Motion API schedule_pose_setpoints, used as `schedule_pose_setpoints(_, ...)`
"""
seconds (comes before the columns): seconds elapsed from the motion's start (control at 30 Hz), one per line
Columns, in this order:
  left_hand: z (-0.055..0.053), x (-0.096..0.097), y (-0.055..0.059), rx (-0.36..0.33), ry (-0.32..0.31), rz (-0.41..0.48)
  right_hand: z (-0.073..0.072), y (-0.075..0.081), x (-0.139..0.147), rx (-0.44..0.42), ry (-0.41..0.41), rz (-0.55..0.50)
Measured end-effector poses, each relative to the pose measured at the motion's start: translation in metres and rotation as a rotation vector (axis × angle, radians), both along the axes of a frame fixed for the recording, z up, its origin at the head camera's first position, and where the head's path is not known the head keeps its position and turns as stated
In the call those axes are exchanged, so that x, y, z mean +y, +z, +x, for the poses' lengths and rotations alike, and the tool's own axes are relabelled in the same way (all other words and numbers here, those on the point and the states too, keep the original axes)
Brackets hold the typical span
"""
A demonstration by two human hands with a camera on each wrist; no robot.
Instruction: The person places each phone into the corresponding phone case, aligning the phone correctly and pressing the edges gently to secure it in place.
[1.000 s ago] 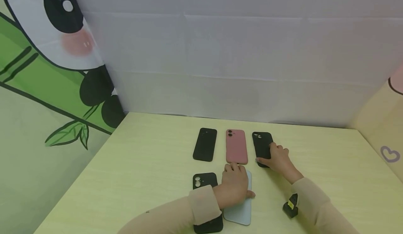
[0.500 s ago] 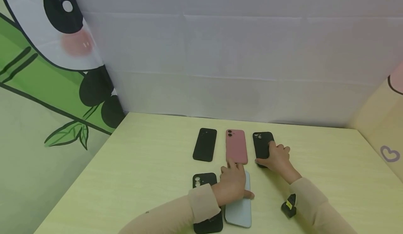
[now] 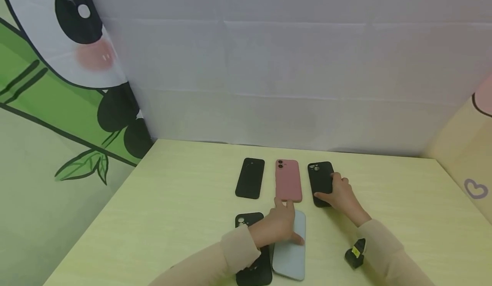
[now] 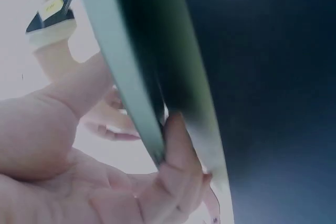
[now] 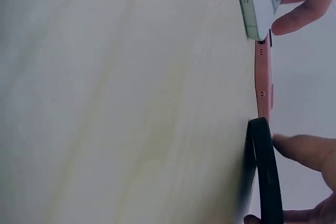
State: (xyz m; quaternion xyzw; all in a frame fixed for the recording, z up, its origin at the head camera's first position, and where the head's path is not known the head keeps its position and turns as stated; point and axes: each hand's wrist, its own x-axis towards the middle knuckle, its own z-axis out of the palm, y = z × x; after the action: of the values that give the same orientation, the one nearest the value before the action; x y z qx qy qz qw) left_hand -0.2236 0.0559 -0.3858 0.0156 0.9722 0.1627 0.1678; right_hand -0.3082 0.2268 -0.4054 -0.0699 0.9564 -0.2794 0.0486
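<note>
A pale blue phone lies face down at the front of the table, camera end mostly under my left hand. The thumb of that hand lies across its back, and its fingers are spread near the upper edge. In the left wrist view, a fingertip is beside the pale phone's edge. At the back right, my right hand grips a black phone from its right side, thumb at the lower end. In the right wrist view, the thumb and fingers are around the black phone's edge.
A pink phone and a dark phone lie left of the gripped phone in the back row. Another black phone is partly under my left forearm. A small black device is on my right wrist. A pale wall stands behind.
The pale blue phone has slid slightly toward me. My left hand has shifted left, its fingers spreading and its thumb drawn back from the phone's right edge. My right hand keeps its grip.
</note>
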Motion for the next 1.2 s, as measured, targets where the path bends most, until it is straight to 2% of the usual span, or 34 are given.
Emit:
schedule_pose_setpoints(0.2, -0.001, -0.020, 0.006, 0.025, -0.080, 0.157, -0.002, 0.001, 0.008, 0.012, 0.001, -0.040)
schedule_pose_setpoints(0.33, -0.004, -0.031, 0.005, 0.055, -0.098, 0.256, -0.002, 0.002, 0.012, 0.025, -0.010, -0.051)
schedule_pose_setpoints(0.6, -0.012, -0.044, -0.001, 0.044, -0.052, 0.465, -0.005, 0.003, 0.018, 0.002, -0.084, -0.179)
schedule_pose_setpoints(0.9, -0.013, -0.046, -0.002, -0.044, 0.122, 0.635, -0.002, 0.008, 0.019, -0.236, -0.123, -0.570)
schedule_pose_setpoints(1.03, -0.012, -0.047, -0.004, -0.050, 0.146, 0.689, -0.001, 0.009, 0.020, -0.298, -0.130, -0.680)
schedule_pose_setpoints(1.2, -0.012, -0.050, -0.005, -0.045, 0.157, 0.742, 0.001, 0.010, 0.020, -0.322, -0.154, -0.749)
